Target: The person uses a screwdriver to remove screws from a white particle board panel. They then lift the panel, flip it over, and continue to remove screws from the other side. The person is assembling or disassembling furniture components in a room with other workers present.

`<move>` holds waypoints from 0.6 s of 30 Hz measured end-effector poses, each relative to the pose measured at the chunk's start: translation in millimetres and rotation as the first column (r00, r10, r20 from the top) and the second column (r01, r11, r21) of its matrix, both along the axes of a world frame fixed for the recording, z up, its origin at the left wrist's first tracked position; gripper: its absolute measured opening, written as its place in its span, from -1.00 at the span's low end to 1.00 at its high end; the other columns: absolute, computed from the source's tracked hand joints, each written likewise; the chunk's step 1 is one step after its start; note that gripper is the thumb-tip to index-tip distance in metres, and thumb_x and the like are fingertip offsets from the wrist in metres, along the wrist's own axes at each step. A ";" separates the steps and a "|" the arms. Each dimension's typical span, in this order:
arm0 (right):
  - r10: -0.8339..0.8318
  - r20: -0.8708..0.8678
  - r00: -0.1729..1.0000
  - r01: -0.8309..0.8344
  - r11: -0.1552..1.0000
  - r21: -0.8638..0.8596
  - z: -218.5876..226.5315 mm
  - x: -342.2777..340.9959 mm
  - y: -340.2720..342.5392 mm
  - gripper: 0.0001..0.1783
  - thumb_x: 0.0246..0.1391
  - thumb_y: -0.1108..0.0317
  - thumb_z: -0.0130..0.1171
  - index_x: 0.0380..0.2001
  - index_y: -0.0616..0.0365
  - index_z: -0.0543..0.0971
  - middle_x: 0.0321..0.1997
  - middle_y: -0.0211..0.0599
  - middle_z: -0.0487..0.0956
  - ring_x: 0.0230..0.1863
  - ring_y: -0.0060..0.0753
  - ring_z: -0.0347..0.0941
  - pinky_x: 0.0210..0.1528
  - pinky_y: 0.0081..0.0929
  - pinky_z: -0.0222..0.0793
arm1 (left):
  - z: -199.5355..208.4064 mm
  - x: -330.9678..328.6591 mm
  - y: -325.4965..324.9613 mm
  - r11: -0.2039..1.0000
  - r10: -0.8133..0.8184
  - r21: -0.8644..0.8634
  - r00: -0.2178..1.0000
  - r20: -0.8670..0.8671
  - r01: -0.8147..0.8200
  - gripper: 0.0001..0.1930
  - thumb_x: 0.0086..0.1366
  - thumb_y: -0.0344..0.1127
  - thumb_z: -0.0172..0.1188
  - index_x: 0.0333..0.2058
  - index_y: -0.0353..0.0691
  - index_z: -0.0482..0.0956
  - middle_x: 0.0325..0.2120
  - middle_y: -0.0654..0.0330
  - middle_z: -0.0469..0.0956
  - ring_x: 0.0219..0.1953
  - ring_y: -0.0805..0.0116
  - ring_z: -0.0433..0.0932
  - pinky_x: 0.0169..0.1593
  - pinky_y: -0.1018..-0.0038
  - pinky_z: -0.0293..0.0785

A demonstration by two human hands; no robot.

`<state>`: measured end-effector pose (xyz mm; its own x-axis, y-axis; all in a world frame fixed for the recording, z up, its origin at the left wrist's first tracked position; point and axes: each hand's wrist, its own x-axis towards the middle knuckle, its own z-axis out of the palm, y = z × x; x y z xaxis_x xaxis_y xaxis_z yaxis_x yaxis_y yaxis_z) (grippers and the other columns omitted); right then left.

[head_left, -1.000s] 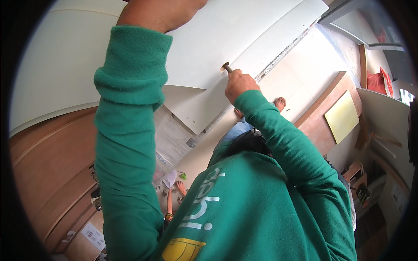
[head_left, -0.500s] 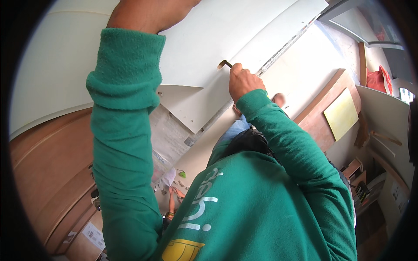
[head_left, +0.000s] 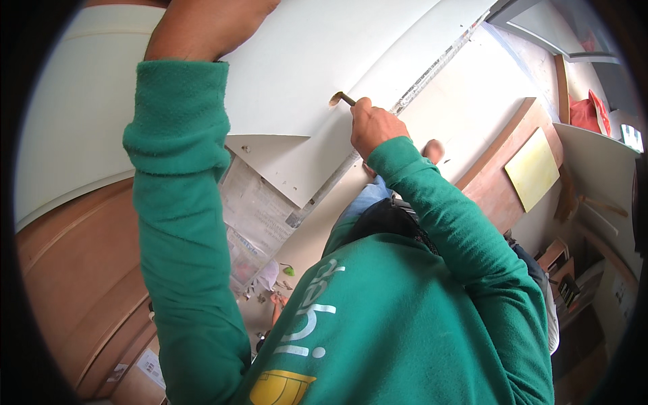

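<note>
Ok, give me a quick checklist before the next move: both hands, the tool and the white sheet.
1. Right hand gripping the small dark-handled tool: ok.
2. Tool's head in view: ok, over the white sheet.
3. Head touching the sheet: cannot tell from this angle.
4. Left hand holding or pressing something: cannot tell, its fingers are cut off by the picture's upper edge.
5. Pale surface beside the sheet's near edge free of bits: not ok, small specks lie on it.
</note>
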<state>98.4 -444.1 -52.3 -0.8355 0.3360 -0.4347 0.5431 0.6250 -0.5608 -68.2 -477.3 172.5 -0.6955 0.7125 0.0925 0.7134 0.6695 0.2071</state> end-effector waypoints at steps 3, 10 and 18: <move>0.016 -0.008 1.000 -0.015 0.999 0.036 -4.7 2.5 2.8 -0.81 0.30 0.39 -0.11 -0.23 0.32 0.42 -0.37 0.15 0.66 -0.31 0.17 0.68 -0.25 0.01 0.61 | -4.5 -14.1 -2.9 0.982 -0.183 0.029 0.981 -0.063 0.185 -0.43 0.35 0.08 0.29 -0.16 -0.50 0.61 -0.31 -0.25 0.65 -0.26 -0.04 0.67 -0.10 0.17 0.57; 0.001 0.124 0.992 0.003 0.999 -0.035 6.6 -6.3 -3.0 -0.81 0.29 0.41 -0.08 -0.22 0.34 0.44 -0.32 0.14 0.68 -0.25 0.17 0.69 -0.17 -0.01 0.62 | 10.5 7.5 -1.6 0.996 -0.086 -0.001 0.996 0.011 0.086 -0.43 0.35 0.09 0.29 -0.23 -0.49 0.59 -0.35 -0.25 0.62 -0.29 -0.03 0.64 -0.12 0.16 0.54; -0.058 0.111 0.992 0.069 0.993 -0.099 -1.2 -7.3 -10.6 -0.82 0.29 0.41 -0.09 -0.19 0.32 0.43 -0.28 0.19 0.67 -0.21 0.21 0.67 -0.13 0.04 0.59 | 9.3 10.8 3.9 0.998 -0.061 -0.005 0.997 -0.048 0.061 -0.42 0.34 0.11 0.30 -0.20 -0.49 0.60 -0.30 -0.26 0.62 -0.25 -0.05 0.64 -0.10 0.15 0.54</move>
